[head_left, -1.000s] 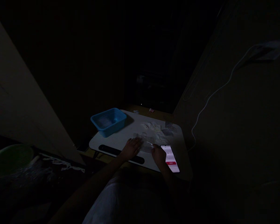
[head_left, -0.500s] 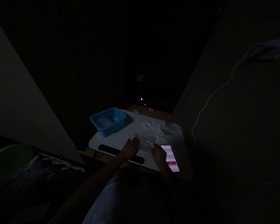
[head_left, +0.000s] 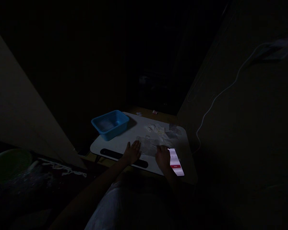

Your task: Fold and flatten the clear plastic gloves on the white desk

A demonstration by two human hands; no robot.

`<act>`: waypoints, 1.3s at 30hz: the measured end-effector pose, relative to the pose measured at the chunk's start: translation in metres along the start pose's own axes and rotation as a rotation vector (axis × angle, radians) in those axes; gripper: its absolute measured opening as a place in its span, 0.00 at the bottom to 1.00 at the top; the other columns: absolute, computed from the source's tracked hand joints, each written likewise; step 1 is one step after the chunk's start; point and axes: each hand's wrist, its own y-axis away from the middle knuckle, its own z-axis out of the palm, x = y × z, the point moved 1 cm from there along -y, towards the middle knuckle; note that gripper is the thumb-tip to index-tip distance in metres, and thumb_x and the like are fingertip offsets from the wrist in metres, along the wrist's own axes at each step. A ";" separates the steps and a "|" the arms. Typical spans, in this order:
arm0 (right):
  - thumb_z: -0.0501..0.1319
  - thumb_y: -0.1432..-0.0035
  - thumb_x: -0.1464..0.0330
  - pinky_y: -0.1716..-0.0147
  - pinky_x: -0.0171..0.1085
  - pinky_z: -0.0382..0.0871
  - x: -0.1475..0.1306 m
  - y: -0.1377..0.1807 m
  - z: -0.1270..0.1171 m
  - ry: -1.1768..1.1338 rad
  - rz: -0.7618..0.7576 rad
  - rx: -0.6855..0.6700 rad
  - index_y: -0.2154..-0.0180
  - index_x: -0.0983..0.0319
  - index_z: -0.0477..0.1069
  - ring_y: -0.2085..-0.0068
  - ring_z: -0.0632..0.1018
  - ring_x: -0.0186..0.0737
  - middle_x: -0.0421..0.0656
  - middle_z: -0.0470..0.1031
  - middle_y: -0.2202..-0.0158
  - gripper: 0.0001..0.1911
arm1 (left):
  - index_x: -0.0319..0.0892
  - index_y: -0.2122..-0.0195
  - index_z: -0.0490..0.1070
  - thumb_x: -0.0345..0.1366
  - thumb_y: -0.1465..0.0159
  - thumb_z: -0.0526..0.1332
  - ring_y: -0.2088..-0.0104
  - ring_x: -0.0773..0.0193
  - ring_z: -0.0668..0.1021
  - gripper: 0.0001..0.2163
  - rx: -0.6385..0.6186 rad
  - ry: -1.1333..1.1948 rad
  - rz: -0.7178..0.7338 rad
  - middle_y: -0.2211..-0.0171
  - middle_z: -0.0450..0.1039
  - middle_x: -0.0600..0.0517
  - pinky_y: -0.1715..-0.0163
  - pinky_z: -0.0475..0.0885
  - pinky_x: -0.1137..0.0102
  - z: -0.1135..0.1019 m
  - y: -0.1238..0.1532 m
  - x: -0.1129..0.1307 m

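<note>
Head view, dim light.
Counter: pale top, rounded corners, dark slot along the near edge.
Clear plastic sheet: flat on the counter, near middle, between the two hands.
Left hand: released, fingers extended, at the sheet's left edge.
Right hand: fingers curled, at the sheet's right edge; whether it grasps anything cannot be told.
Phone: screen lit, red bar across it, near right, partly covered by the right hand.
Crumpled white wrappers: one group, far right of centre.
Blue basin: upright, far left; contents unclear.
White cable: along the right wall.
Green tub: left, off the counter.
</note>
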 end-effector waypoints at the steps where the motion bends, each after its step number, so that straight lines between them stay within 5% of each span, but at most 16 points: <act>1: 0.49 0.49 0.75 0.54 0.41 0.55 -0.006 0.000 -0.001 -0.006 -0.046 0.015 0.51 0.65 0.62 0.51 0.64 0.45 0.50 0.66 0.54 0.21 | 0.37 0.43 0.50 0.38 0.38 0.41 0.42 0.54 0.52 0.22 -0.006 -0.004 -0.006 0.42 0.48 0.41 0.49 0.46 0.49 -0.001 0.001 0.000; 9: 0.40 0.41 0.62 0.44 0.45 0.37 -0.055 0.005 0.010 -0.156 -0.327 -0.052 0.44 0.67 0.51 0.41 0.48 0.40 0.47 0.49 0.41 0.26 | 0.37 0.43 0.51 0.36 0.39 0.43 0.43 0.51 0.53 0.22 -0.037 -0.024 -0.014 0.42 0.48 0.41 0.50 0.47 0.47 -0.005 0.004 0.000; 14: 0.38 0.41 0.60 0.44 0.47 0.34 -0.045 0.011 0.017 -0.154 -0.250 -0.146 0.43 0.69 0.48 0.40 0.45 0.40 0.50 0.46 0.41 0.28 | 0.37 0.43 0.51 0.38 0.38 0.42 0.43 0.53 0.53 0.22 -0.008 -0.028 -0.023 0.42 0.48 0.41 0.49 0.46 0.48 -0.002 0.004 0.000; 31: 0.36 0.41 0.56 0.47 0.54 0.31 -0.006 0.017 0.014 0.038 0.033 -0.073 0.48 0.78 0.57 0.41 0.48 0.54 0.62 0.54 0.45 0.34 | 0.36 0.43 0.49 0.40 0.38 0.40 0.42 0.56 0.51 0.23 -0.058 -0.067 -0.028 0.42 0.47 0.42 0.49 0.48 0.49 -0.007 0.004 0.001; 39: 0.35 0.40 0.60 0.44 0.46 0.36 -0.032 -0.011 0.012 -0.099 -0.302 -0.069 0.43 0.69 0.48 0.40 0.47 0.41 0.49 0.48 0.41 0.28 | 0.35 0.43 0.49 0.41 0.37 0.38 0.42 0.56 0.51 0.23 -0.040 -0.075 -0.021 0.41 0.46 0.42 0.49 0.47 0.49 -0.003 0.005 -0.001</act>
